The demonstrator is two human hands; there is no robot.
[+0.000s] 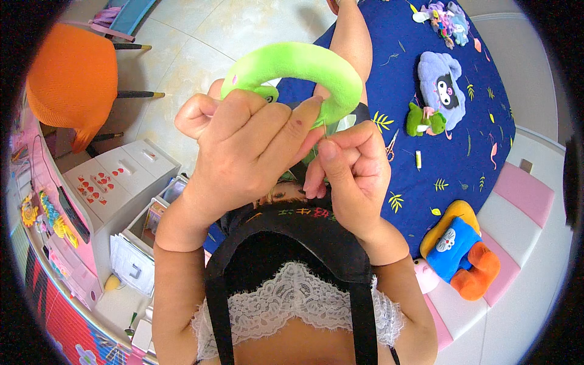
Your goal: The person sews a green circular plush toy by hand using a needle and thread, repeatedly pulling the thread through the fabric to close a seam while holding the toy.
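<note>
A curved lime-green plush toy [292, 59] with a partly visible eye is gripped in my left hand [248, 146]. That hand covers its lower left part. My right hand [358, 173] pinches a thin needle [325, 129] between thumb and forefinger. The needle's upper end meets the plush fabric at the lower right of the curve, beside my left fingertips. Below both hands is a black apron [292, 228] bearing colored writing. Right of my right hand, scissors with orange handles [390, 150] lie on a dark blue leaf-print bedsheet [401, 182].
On the sheet lie a small yellow-and-white tube [418, 159], a green plush toy [424, 121] and a lilac plush item [431, 75]. Blue and orange plush pieces [456, 248] rest by the padded pink-and-white headboard [506, 237]. Leftward stand an orange chair [73, 77] and white drawers [132, 159].
</note>
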